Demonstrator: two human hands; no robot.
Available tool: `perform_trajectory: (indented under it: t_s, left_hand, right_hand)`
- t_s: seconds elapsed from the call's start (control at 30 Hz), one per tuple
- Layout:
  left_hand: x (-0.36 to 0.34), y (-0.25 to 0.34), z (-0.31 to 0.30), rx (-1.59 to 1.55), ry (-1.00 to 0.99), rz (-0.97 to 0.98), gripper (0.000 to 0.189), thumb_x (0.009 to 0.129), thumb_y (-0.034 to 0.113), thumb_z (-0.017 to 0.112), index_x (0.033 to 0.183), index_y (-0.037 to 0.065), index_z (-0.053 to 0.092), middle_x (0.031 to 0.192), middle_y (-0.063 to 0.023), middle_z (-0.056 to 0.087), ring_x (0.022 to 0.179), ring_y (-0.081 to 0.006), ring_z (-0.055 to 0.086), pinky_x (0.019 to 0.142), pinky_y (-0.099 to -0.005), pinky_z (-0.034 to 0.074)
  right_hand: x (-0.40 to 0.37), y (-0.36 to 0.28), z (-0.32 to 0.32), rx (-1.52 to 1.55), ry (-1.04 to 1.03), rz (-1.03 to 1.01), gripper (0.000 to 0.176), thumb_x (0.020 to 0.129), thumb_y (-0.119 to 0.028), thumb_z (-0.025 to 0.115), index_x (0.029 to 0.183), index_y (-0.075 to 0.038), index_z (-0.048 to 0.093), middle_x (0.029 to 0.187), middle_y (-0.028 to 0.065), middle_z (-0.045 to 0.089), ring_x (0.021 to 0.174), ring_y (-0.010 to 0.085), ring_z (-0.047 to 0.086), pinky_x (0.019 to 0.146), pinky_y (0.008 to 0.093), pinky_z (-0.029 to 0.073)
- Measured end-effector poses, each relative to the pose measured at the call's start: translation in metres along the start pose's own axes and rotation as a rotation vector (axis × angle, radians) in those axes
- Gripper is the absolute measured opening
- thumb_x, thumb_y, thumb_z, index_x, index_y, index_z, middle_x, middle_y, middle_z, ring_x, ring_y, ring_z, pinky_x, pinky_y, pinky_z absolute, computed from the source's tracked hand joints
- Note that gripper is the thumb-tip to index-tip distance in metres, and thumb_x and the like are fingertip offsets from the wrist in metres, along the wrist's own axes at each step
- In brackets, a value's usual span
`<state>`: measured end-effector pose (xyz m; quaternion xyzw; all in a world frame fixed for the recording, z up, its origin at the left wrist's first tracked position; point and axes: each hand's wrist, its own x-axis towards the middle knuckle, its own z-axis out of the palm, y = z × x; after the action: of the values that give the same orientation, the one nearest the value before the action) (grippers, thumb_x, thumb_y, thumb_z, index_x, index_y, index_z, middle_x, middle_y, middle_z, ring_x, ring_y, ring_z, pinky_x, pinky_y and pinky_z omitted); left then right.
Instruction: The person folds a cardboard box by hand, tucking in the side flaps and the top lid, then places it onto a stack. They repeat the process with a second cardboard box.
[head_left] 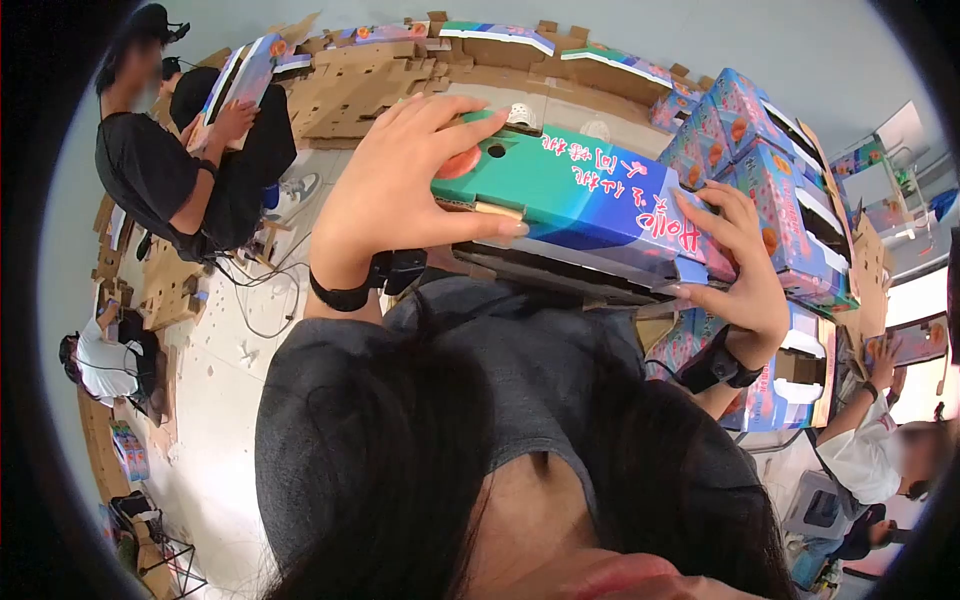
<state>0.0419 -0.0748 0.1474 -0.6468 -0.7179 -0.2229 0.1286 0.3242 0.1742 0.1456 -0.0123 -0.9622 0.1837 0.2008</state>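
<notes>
Pale floor [225,400]; flattened cardboard [350,85] beyond

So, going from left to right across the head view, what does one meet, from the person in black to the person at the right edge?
Person in black → left hand → teal and blue box, held by both hands → right hand → person in white at the right edge.

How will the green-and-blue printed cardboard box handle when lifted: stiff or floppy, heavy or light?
Probably stiff: the green-and-blue printed cardboard box keeps straight edges while gripped only at its ends by the left hand and right hand. Likely light for its size, as it is held up in the air without sagging. Its glossy print may be slightly slippery.
</notes>
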Motion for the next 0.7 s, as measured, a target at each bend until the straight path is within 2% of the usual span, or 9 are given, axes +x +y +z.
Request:
perform_trajectory:
  t_s: [0.2, 0.33, 0.6, 0.7]
  left_hand:
    - [0.002, 0.005, -0.009, -0.105, -0.054, -0.12, 0.088, 0.059, 0.057, 0.084, 0.125, 0.003, 0.065, 0.129, -0.0157, 0.06, 0.116, -0.0348, 0.059, 0.099, -0.0402, 0.046]
    - [0.006, 0.01, -0.015, -0.084, -0.072, -0.146, 0.088, 0.057, 0.056, 0.085, 0.122, 0.001, 0.066, 0.125, -0.0172, 0.062, 0.114, -0.0348, 0.06, 0.098, -0.0401, 0.048]
    - [0.005, 0.019, -0.009, -0.03, -0.042, -0.17, 0.084, 0.055, 0.054, 0.085, 0.119, 0.002, 0.068, 0.121, -0.0186, 0.063, 0.112, -0.0353, 0.061, 0.095, -0.0404, 0.049]
    - [0.009, 0.016, -0.01, -0.061, -0.027, -0.134, 0.082, 0.054, 0.052, 0.086, 0.116, 0.002, 0.069, 0.111, -0.017, 0.065, 0.105, -0.0347, 0.062, 0.09, -0.0397, 0.049]
  right_hand:
    - [0.002, -0.006, 0.006, -0.065, 0.029, 0.051, 0.073, 0.059, -0.019, 0.085, 0.129, -0.013, 0.066, 0.126, 0.0138, 0.054, 0.124, 0.0359, 0.045, 0.107, 0.0455, 0.034]
    - [0.003, -0.012, 0.006, -0.11, 0.026, 0.063, 0.069, 0.06, -0.018, 0.085, 0.127, -0.014, 0.067, 0.126, 0.0138, 0.055, 0.123, 0.0358, 0.045, 0.107, 0.0456, 0.035]
    - [0.001, 0.005, 0.005, -0.022, 0.033, 0.032, 0.072, 0.061, -0.018, 0.086, 0.129, -0.013, 0.065, 0.127, 0.0132, 0.055, 0.125, 0.0355, 0.046, 0.107, 0.0456, 0.034]
    - [0.0, 0.001, 0.008, 0.104, 0.074, 0.109, 0.078, 0.059, -0.019, 0.087, 0.133, -0.014, 0.062, 0.13, 0.0137, 0.055, 0.128, 0.0363, 0.044, 0.11, 0.0456, 0.032]
